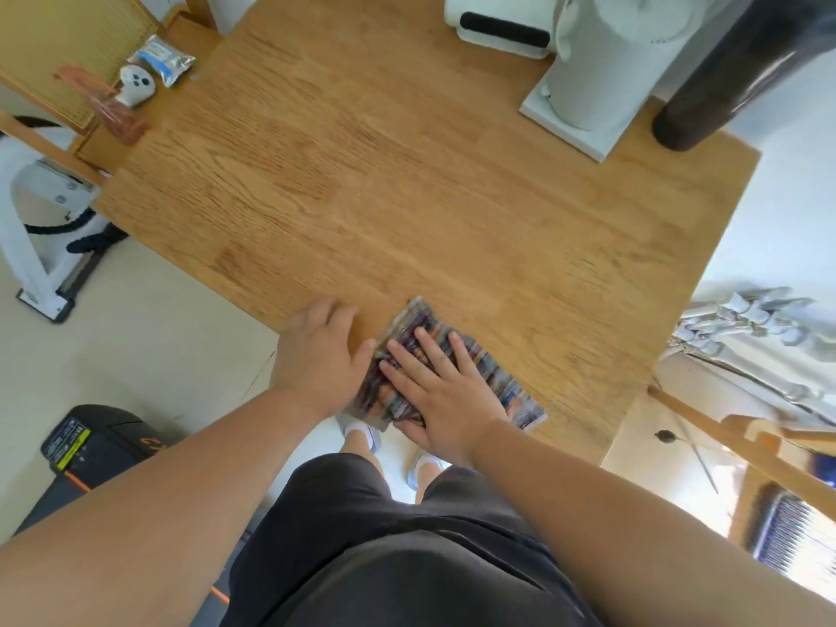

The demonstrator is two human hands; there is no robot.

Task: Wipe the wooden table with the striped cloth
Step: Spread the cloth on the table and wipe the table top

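The striped cloth (pixel 488 373) lies folded flat at the near edge of the wooden table (pixel 384 183), partly over the edge. My right hand (pixel 434 382) presses down on it with straight, spread fingers. My left hand (pixel 319 355) rests on the table edge just left of the cloth, its thumb touching the cloth's left side, fingers relaxed and holding nothing.
At the table's far right stand a white appliance (pixel 583 79), a white device with a black slot (pixel 497 24) and a dark cylinder (pixel 733 74). A small white controller (pixel 135 83) and a foil packet (pixel 165 58) lie far left. A black box (pixel 95 441) sits on the floor.
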